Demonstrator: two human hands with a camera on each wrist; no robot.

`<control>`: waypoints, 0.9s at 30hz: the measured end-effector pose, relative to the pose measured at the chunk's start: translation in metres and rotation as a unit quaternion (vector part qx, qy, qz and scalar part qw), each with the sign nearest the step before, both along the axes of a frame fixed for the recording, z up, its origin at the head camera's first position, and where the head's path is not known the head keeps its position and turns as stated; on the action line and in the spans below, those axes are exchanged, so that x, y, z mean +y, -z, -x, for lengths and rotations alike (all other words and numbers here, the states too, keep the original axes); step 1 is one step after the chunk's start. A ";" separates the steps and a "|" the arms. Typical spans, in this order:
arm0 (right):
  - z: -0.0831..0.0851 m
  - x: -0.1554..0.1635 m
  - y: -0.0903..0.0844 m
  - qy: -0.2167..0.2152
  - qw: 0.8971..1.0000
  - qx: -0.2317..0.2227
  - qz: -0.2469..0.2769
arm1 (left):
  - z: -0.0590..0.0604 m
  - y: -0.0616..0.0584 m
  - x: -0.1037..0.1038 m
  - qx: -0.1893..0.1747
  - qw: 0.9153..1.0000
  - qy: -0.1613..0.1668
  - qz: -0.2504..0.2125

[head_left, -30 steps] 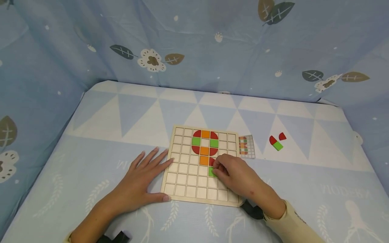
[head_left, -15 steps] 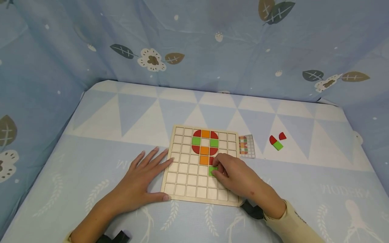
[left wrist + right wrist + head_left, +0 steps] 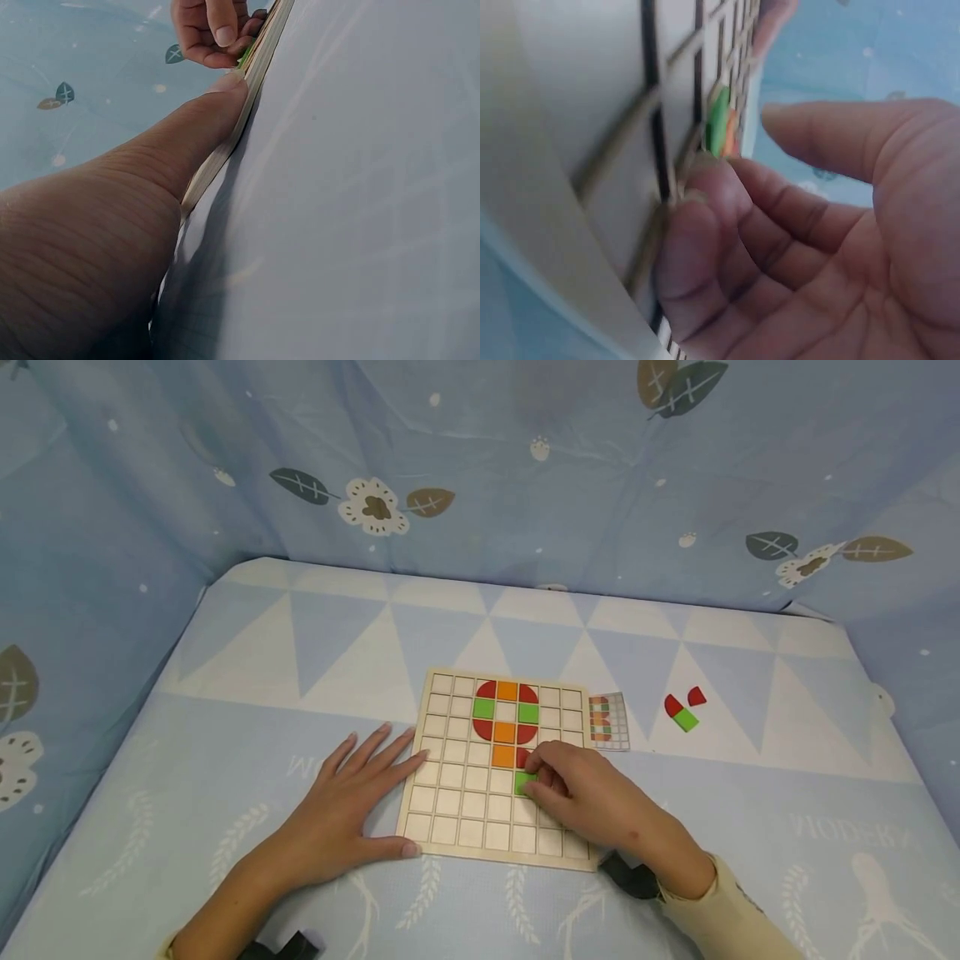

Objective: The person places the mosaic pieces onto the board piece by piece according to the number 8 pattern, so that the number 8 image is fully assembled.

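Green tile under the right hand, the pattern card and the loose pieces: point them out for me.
green tile (image 3: pixel 522 782), head view, its exposed left half.
pattern card (image 3: pixel 609 723), head view, centre of the printed grid.
loose pieces (image 3: pixel 685 720), head view, on the green one.

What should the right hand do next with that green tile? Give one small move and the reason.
Probably press the green tile flat into its cell, then let go. The right hand has its fingertips on the tile, which lies just below the red and orange pieces, and the left hand lies flat, touching the wooden grid board at its edge.
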State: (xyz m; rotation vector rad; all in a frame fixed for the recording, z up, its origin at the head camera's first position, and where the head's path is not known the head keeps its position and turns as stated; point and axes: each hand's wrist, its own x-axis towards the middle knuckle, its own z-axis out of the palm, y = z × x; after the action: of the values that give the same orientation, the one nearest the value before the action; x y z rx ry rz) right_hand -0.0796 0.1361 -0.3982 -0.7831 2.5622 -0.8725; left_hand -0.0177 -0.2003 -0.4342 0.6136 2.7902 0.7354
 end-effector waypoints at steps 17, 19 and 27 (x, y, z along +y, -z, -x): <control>-0.012 0.090 -0.048 0.082 0.995 0.032 -0.044 | 0.001 -0.002 -0.002 0.010 1.000 0.012 0.002; -0.018 0.102 -0.042 0.091 0.994 0.017 -0.060 | 0.001 -0.002 -0.002 0.011 1.000 0.012 0.002; -0.028 0.106 -0.016 0.069 0.991 0.005 -0.112 | 0.003 -0.002 -0.003 0.016 1.000 0.019 0.003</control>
State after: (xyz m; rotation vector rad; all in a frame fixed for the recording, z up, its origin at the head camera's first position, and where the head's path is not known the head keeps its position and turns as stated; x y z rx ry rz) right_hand -0.0519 0.2424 -0.3825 -0.5503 2.6893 -0.6037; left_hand -0.0212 -0.2029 -0.4326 0.6805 2.8014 0.7167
